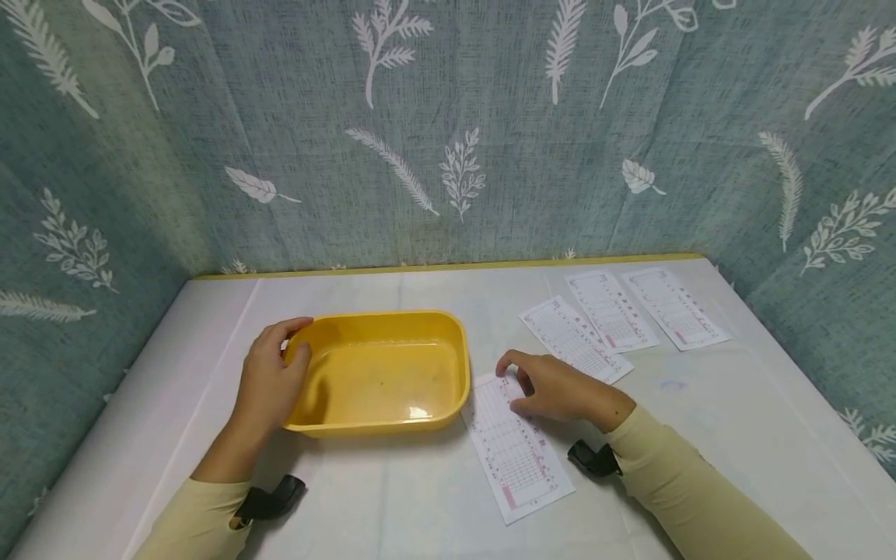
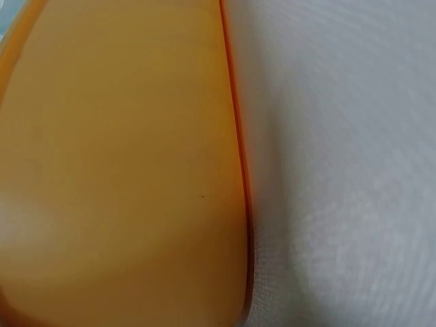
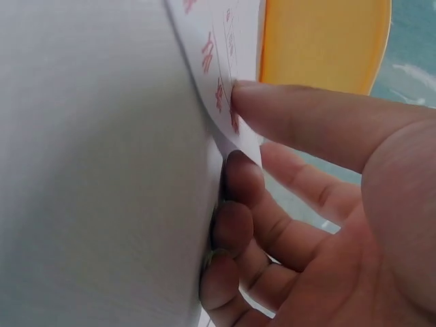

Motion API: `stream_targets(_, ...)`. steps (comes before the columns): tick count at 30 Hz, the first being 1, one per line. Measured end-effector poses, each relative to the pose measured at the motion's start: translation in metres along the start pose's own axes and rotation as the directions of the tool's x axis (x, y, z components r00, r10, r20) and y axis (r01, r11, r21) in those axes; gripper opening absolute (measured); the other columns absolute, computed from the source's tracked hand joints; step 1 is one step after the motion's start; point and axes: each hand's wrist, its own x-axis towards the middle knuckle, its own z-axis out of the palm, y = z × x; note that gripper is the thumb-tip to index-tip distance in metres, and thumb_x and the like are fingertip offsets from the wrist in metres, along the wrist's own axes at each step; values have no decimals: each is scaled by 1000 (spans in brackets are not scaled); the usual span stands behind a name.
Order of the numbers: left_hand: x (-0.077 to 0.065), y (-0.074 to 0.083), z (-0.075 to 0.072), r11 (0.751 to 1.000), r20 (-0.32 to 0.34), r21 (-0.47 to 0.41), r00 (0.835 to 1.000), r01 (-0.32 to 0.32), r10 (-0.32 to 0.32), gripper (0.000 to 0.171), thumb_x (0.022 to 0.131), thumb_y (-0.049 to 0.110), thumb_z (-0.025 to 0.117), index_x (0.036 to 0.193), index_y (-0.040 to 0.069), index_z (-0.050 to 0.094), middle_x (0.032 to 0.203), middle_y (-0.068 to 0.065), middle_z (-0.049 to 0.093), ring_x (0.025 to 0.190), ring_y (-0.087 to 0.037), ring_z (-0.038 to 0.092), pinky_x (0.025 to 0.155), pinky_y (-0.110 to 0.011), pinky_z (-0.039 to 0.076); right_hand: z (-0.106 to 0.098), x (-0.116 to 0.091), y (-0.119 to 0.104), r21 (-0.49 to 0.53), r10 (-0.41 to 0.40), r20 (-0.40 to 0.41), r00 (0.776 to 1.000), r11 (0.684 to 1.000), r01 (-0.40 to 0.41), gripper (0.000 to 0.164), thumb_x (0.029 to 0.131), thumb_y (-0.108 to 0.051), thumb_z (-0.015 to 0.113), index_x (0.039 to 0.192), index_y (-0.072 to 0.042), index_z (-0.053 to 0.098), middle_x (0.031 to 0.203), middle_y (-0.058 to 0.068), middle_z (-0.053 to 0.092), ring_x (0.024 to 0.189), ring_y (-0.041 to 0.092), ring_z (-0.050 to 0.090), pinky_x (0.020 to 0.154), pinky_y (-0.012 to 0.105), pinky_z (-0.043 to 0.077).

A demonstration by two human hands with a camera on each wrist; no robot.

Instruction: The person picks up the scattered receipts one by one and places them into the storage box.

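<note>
A shallow yellow plastic tub [image 1: 381,381] stands on the table. My left hand [image 1: 269,381] grips its left rim, the thumb on the inner side. The left wrist view is filled by the tub's wall [image 2: 122,163] and white cloth; no fingers show there. Right of the tub lies a white printed paper slip [image 1: 521,474] with a table grid and pink marks. My right hand [image 1: 563,389] pinches its upper right edge. In the right wrist view, the thumb [image 3: 293,112] lies on the printed face and a fingertip is under the slightly raised corner.
Several more printed slips lie at the back right: a tilted, overlapped slip [image 1: 574,338], a middle slip [image 1: 612,311] and a far slip [image 1: 675,307]. White cloth covers the table [image 1: 336,505]. Leaf-patterned fabric [image 1: 420,155] hangs behind and at both sides.
</note>
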Motion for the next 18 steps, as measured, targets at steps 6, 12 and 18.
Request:
stream_targets(6, 0, 0, 1, 1000, -1, 4, 1000, -4, 4, 38, 100, 14, 49, 136, 3, 56, 138, -21, 54, 129, -39, 47, 106, -59, 43, -3, -2, 2, -2, -24, -9, 1000, 1000, 24, 49, 88, -6, 72, 130, -17, 50, 81, -1, 56, 69, 12, 51, 62, 23, 44)
stream_targets(12, -1, -1, 2, 1000, 0, 15, 1000, 9, -9, 38, 100, 14, 50, 136, 4, 57, 139, -20, 55, 129, -39, 47, 105, -58, 44, -5, -3, 4, 21, -33, -4, 999, 999, 33, 57, 89, -4, 69, 139, -14, 45, 83, -1, 55, 71, 13, 51, 64, 23, 45)
stream_targets(18, -1, -1, 2, 1000, -23, 22, 1000, -1, 1, 37, 100, 13, 50, 135, 5, 58, 137, -20, 57, 127, -38, 47, 104, -58, 45, -8, -1, 8, 25, -27, -46, 999, 999, 28, 43, 87, -6, 72, 127, -7, 57, 80, -1, 57, 72, 12, 52, 65, 23, 45)
